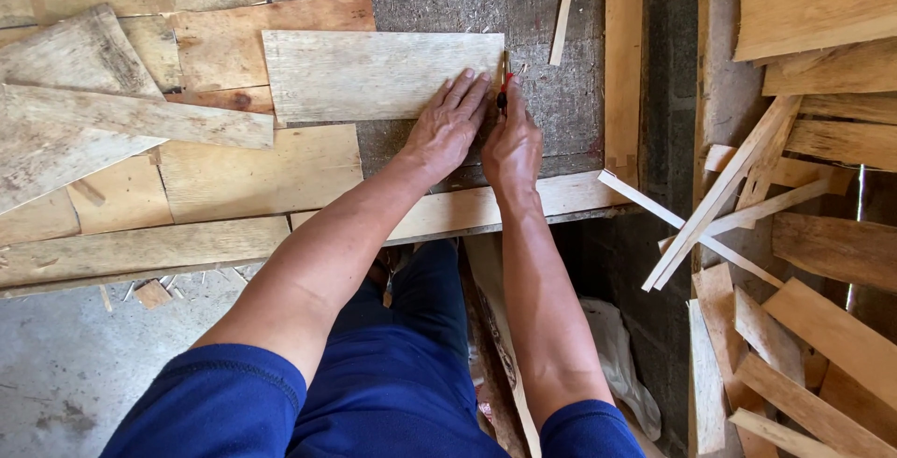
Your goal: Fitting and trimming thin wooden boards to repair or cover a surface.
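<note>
Board (374,73) looks thin, light and stiff, so press near its 3 o'clock end. Your left hand (448,126) lies flat with fingers spread; your right hand (511,145) pinches a red pencil (504,89).

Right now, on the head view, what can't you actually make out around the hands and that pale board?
- Red tool: mostly hidden in the right hand; too small to identify.
- Any mark on the pale board: its right end is covered by the left hand.
- Offcut pile: cut off by the right edge.
- Under the table: in shadow.
</note>
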